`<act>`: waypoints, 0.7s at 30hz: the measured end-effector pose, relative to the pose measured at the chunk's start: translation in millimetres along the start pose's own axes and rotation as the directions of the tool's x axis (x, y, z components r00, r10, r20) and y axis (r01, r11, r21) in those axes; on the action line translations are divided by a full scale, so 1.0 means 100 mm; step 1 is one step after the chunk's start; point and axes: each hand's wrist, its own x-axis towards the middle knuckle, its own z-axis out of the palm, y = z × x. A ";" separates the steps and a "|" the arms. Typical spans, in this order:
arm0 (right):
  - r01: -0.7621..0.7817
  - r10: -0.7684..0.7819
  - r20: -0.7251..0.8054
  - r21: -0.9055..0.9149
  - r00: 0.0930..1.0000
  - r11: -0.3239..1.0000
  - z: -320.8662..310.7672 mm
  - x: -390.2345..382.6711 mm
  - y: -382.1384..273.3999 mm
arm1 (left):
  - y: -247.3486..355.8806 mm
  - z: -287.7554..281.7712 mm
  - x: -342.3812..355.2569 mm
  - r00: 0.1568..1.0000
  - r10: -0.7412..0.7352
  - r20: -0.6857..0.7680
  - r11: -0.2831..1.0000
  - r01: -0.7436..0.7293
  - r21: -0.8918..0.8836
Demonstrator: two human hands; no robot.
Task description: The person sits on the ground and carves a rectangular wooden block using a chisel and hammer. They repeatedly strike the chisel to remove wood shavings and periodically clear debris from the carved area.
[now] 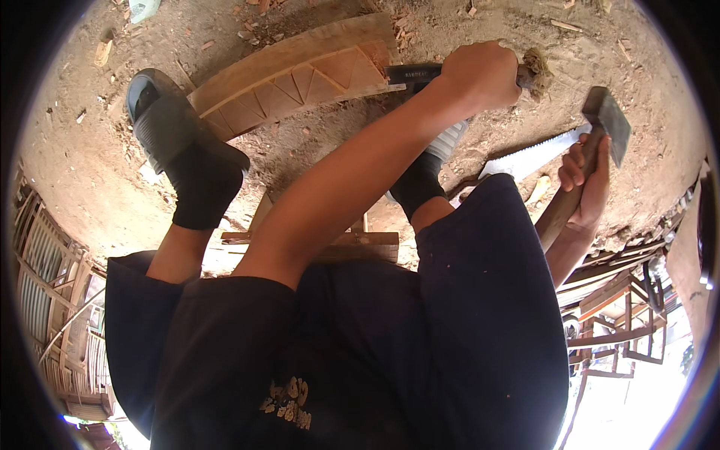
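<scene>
My left hand (480, 75) is closed around a chisel (414, 73). Its dark blade touches the right end of a curved wooden board (300, 71) carved with triangle patterns, and its frayed butt end sticks out past my fist. The board lies on the dirt ground. My right hand (589, 180) grips the wooden handle of a hammer (609, 124), whose metal head is raised to the right of the chisel and apart from it.
A hand saw (529, 157) lies on the ground by my right knee. My left foot in a grey slipper (161, 120) rests beside the board. Wooden slats (360, 244) lie under my legs. Metal frames (619, 322) stand at lower right, and wood chips litter the dirt.
</scene>
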 end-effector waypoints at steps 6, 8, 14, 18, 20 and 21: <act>-0.175 0.199 0.013 -0.420 0.980 0.890 0.20 -0.12 0.10 | -0.03 -0.04 -0.06 1.000 -0.018 0.012 1.000 0.018 0.026; -0.226 0.280 0.074 -0.412 0.957 0.883 0.18 -0.13 -0.02 | -0.04 -0.03 -0.07 0.999 -0.033 -0.019 0.999 0.033 0.018; -0.030 0.062 0.150 -0.208 0.987 0.978 -0.05 0.03 0.26 | 0.02 -0.08 0.07 0.984 -0.036 -0.172 0.999 0.034 -0.016; -0.170 0.148 0.245 0.074 0.958 0.983 -0.06 -0.03 0.37 | 0.03 -0.09 0.08 0.976 0.034 -0.214 0.999 -0.041 -0.025; -0.223 0.215 0.184 0.023 0.959 0.975 -0.04 -0.06 0.36 | 0.01 -0.09 0.09 0.978 0.031 -0.205 0.999 -0.036 -0.021; -0.251 0.249 0.151 -0.003 0.957 0.968 0.01 -0.09 0.35 | 0.01 -0.08 0.09 0.978 0.021 -0.206 0.999 -0.026 -0.021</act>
